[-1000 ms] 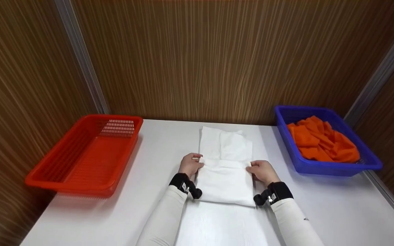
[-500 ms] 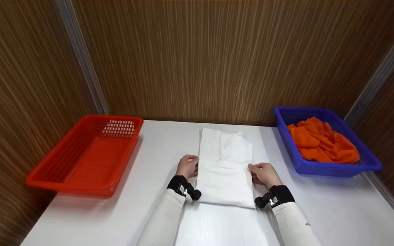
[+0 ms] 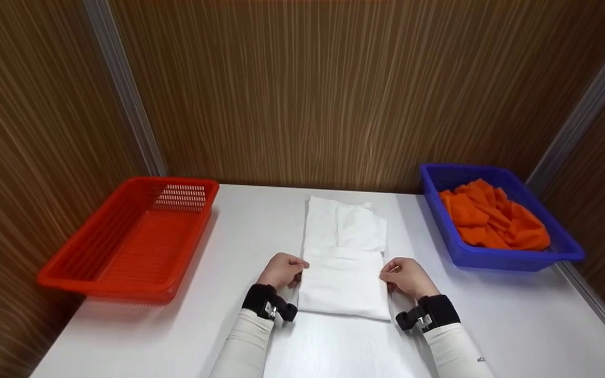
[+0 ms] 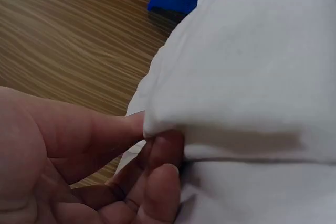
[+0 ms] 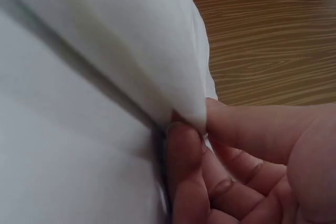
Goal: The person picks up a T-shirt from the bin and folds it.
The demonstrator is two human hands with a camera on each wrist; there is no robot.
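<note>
A folded white garment [image 3: 342,283] lies flat at the middle of the table, its near part doubled over the longer far part. My left hand [image 3: 283,271] pinches its left edge between thumb and fingers; the left wrist view shows the cloth [image 4: 241,66] caught at the fingertips. On the opposite side my right hand [image 3: 408,276] pinches the right edge, and in the right wrist view the thumb and index finger squeeze a fold of the cloth [image 5: 142,40]. The layers beneath the folded part are mostly hidden.
To the left stands a red plastic basket [image 3: 187,265] with slotted sides. A blue basket [image 3: 512,261] on the right holds crumpled orange cloth [image 3: 497,218]. Wood-patterned panels [image 3: 292,94] enclose the white table [image 3: 250,220] at the back and sides.
Both hands have slid toward the person along the garment's side edges, from the upper fold line to the middle of the near part. The folded part now lies flatter. The baskets stay put.
</note>
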